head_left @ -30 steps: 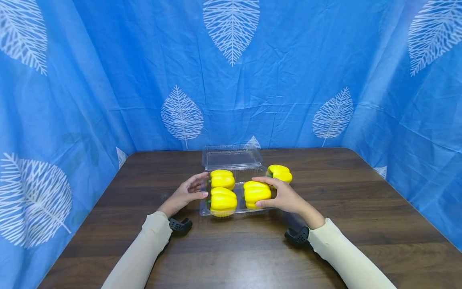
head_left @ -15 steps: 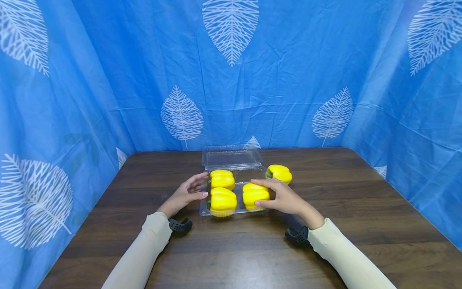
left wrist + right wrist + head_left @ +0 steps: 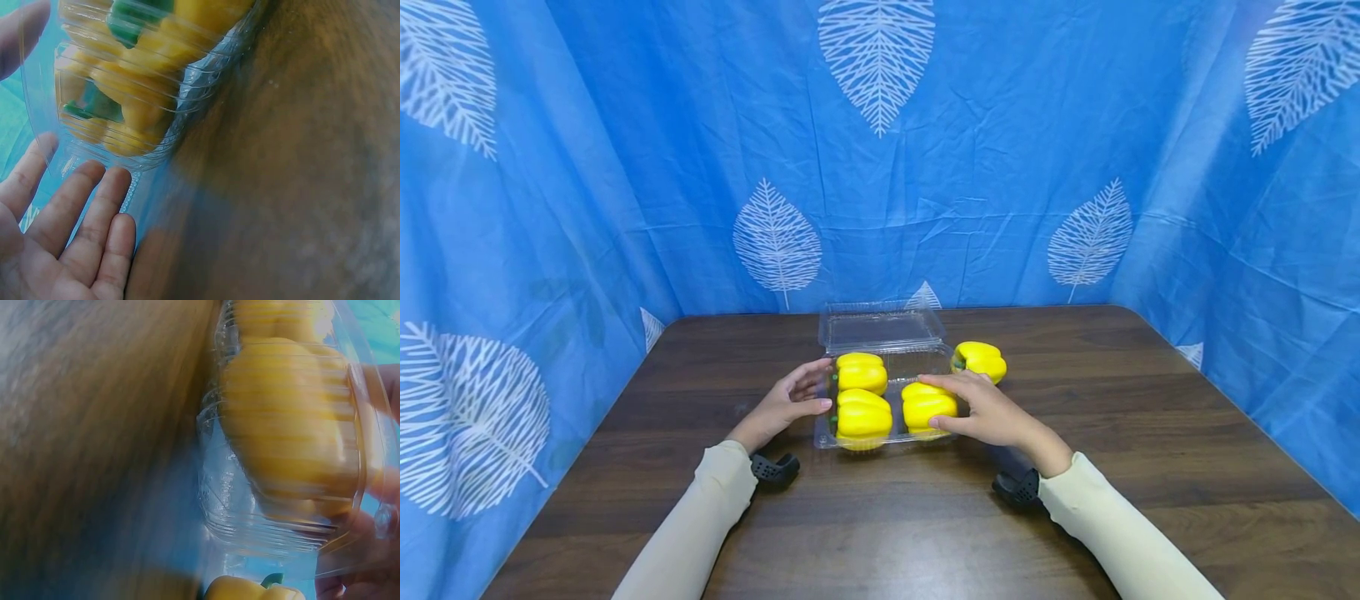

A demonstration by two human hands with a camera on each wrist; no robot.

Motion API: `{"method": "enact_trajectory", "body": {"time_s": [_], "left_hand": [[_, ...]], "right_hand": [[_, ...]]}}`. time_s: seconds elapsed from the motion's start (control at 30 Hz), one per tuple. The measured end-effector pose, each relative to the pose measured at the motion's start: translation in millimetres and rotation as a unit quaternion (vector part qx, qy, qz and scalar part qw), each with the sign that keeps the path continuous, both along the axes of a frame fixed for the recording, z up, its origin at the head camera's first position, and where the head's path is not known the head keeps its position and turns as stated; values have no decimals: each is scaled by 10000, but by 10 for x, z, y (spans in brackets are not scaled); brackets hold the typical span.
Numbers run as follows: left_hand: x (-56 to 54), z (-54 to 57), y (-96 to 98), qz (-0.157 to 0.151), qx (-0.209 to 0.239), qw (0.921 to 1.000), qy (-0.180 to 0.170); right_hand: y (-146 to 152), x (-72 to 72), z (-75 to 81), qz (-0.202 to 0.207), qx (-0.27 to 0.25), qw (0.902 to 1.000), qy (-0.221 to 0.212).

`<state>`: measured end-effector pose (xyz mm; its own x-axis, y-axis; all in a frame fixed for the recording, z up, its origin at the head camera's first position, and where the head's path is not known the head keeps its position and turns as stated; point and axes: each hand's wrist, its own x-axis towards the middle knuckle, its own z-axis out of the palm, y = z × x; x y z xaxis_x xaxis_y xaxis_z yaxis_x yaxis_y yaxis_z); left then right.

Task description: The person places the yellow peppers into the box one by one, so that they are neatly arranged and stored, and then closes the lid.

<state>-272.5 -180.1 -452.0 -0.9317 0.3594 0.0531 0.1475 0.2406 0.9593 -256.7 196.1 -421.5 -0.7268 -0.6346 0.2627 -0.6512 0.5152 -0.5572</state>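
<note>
A clear plastic clamshell container (image 3: 910,369) sits on the table, its lid (image 3: 883,325) swung back behind it. Two yellow bell peppers, a rear one (image 3: 861,373) and a front one (image 3: 863,414), lie in its left half. My right hand (image 3: 992,410) holds another yellow bell pepper (image 3: 928,407) in the front right part, thumb in front and fingers over the back. Beside the container's left wall, my left hand (image 3: 784,407) has its fingers extended; in the left wrist view the fingertips (image 3: 87,169) are at the container's rim. Clear plastic partly veils the peppers in both wrist views.
One more yellow bell pepper (image 3: 981,362) lies on the dark wooden table (image 3: 880,517), just right of the container's back corner. A blue curtain (image 3: 962,167) with white leaf prints hangs behind and along both sides of the table.
My right hand has shifted the held bell pepper slightly left and down within the container's right half. The left hand and the other peppers have stayed where they were.
</note>
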Motion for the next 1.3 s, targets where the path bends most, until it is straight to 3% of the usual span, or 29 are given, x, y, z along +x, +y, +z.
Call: {"method": "enact_trajectory", "body": {"time_s": [0.5, 1.3], "left_hand": [[-10, -8, 12, 81, -56, 9999, -79], [5, 0, -2, 37, -50, 10000, 12]], "right_hand": [[0, -4, -5, -9, 46, 9999, 119], [39, -52, -13, -41, -693, 9956, -631]]}}
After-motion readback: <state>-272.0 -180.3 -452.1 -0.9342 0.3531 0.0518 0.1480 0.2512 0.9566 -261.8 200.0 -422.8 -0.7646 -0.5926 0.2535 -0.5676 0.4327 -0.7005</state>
